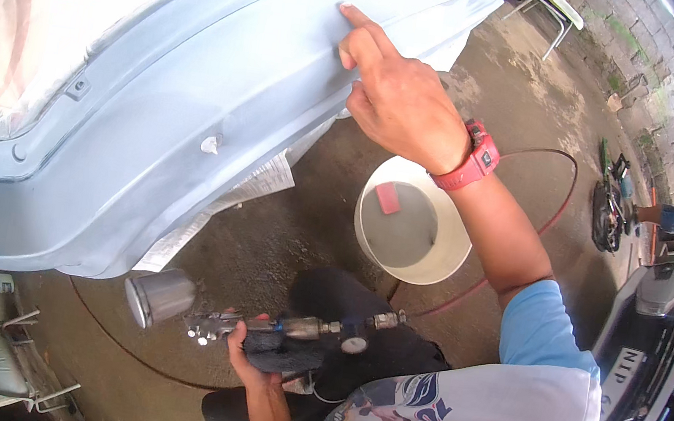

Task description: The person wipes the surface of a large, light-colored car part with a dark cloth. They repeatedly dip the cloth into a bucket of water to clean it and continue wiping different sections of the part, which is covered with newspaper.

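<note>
My right hand (407,100), with a red watch at the wrist, is over the pale blue-grey car body panel (189,106). Its index finger stretches out, the tip at or just above the surface; the other fingers curl loosely around nothing. Low in front of me, my left hand (245,356) is closed around a spray gun (300,327). The gun's metal cup (159,298) points to the left, and a round gauge (353,345) sits near its hose end. Something dark lies against the gun beside my left hand; I cannot make out what.
A white bucket (457,252) of cloudy liquid with a pink block (387,198) stands below my right forearm. A reddish hose (569,190) loops across the floor. Paper sheets (259,187) hang under the panel. A dark vehicle (645,362) is at right, a chair (560,6) far back.
</note>
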Demonstrator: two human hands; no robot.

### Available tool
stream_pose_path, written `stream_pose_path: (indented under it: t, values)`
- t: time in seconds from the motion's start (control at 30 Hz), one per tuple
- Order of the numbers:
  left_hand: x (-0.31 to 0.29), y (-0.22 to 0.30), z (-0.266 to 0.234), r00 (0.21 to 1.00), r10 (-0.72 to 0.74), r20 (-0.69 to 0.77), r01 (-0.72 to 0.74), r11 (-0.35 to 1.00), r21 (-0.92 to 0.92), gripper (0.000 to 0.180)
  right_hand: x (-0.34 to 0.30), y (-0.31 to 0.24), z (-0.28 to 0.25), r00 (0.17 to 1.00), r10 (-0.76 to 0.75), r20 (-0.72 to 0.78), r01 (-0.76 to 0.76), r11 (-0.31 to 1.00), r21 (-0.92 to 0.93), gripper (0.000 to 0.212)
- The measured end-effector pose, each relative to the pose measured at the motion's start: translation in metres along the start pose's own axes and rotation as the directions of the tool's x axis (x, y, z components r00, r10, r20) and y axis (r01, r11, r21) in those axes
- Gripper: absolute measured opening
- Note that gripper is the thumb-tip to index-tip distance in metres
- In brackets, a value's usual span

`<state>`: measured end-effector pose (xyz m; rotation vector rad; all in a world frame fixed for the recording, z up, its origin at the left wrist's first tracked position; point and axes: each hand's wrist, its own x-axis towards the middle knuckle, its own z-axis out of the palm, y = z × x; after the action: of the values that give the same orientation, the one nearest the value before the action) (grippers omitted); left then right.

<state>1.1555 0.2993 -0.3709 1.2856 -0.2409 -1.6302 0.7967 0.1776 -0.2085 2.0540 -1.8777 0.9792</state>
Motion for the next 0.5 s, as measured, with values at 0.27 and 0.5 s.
stream_pose_path:
  t: [0.27,0.5]
  values:
    - [-0.016,-0.022,-0.042,0.999,0.005,-0.039,0.002,0.987,0.162,0.075,-0.215,0.04,0.102,0.731,0.647,0.216,-0.678,0.653,0.337,0.04]
    - [-0.044,-0.023,-0.069,0.985,0.082,-0.154,-0.055,0.983,0.174,0.075,-0.351,0.166,0.194,0.105,0.62,0.777,-0.35,0.755,-0.555,0.059]
